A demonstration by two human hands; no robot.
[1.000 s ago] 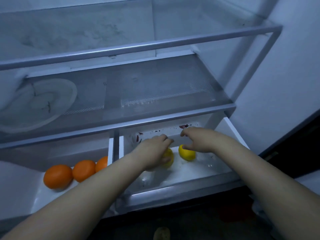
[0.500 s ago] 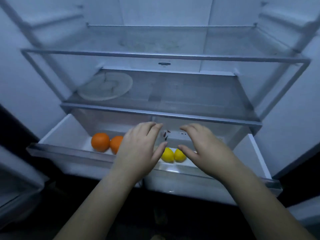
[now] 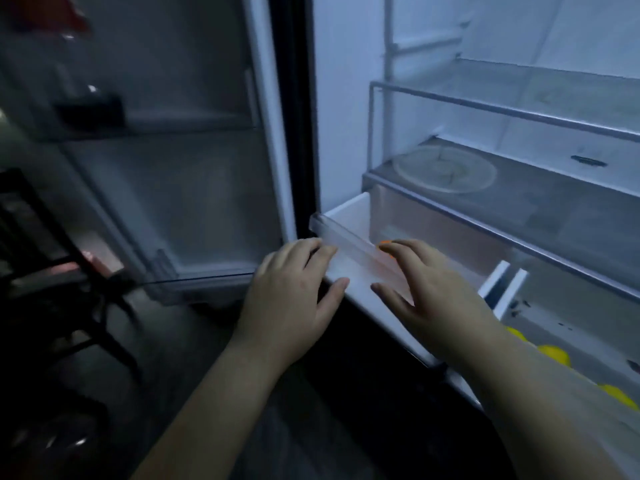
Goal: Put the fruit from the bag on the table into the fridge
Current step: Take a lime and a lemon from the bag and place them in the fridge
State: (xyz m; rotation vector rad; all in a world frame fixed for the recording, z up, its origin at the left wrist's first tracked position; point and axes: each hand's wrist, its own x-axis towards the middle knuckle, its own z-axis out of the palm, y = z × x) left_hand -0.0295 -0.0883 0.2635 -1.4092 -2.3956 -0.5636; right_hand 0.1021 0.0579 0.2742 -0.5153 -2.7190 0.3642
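The fridge stands open with two pulled-out crisper drawers at the bottom. My left hand (image 3: 294, 289) hovers with spread, relaxed fingers at the front left corner of the left drawer (image 3: 341, 233). My right hand (image 3: 426, 289) is spread over that drawer's front rim and holds nothing. A sliver of an orange (image 3: 385, 243) shows behind my right fingers; the other oranges are hidden. Yellow lemons (image 3: 554, 355) lie in the right drawer (image 3: 568, 327), partly behind my right forearm.
A round glass plate (image 3: 446, 169) lies on the shelf above the drawers. The open left fridge door (image 3: 194, 168) with its door shelves stands to the left. A dark chair (image 3: 52, 265) is on the floor at far left.
The view has swung left. Both hands have left the lemons in the right drawer and now sit at the front of the left drawer.
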